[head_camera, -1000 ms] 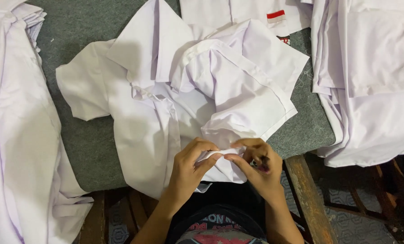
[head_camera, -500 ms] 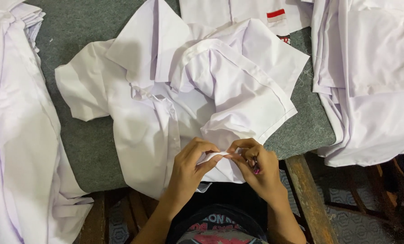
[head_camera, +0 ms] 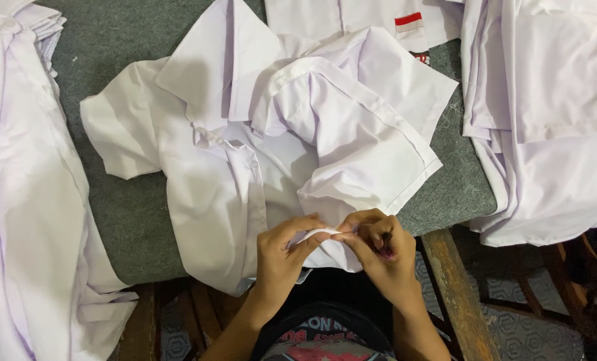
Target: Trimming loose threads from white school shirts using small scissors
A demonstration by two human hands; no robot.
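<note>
Below a red-and-white rectangular patch [head_camera: 408,21], both hands [head_camera: 332,251] pinching white shirt [head_camera: 245,174] edge.

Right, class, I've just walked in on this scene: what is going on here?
A person seated at a grey-covered table works on a white short-sleeved shirt spread in front of them. The left hand and right hand together pinch a fold of its lower edge at the table's near side. The right hand also seems to hold a small dark tool. Stacks of similar white shirts lie on either side.

Bare forearms, no sleeves showing; dark shirt [head_camera: 325,334] with a printed front.
</note>
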